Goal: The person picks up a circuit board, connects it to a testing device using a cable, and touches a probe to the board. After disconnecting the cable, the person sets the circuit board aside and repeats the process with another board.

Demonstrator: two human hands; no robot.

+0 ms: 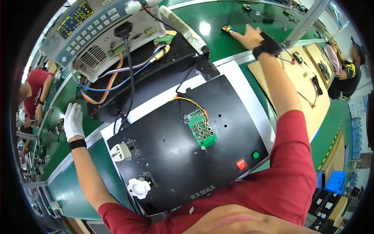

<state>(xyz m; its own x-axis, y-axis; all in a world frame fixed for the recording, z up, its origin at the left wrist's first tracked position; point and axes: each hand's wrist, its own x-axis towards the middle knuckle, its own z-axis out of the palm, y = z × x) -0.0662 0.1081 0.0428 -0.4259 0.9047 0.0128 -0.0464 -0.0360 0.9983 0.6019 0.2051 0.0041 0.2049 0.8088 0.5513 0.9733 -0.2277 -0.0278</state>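
Glossy worktop [222,15] holds blocky device [227,29] beside right hand [252,39].

On the tabletop [218,15], a yellow-and-black module [228,29] is lying beside the right hand [252,39]; an indistinct piece [61,121], beside the left hand [74,121].

You could not make out the black shape [271,44] at your right grip [253,39] or whether its thumb [239,36] touched the yellow part [228,30], the piece [61,121] beside your left grip [73,121] was too small to tell, the top edge cut off the grey instrument [102,39], and the co-worker's head [355,53] was blurred.
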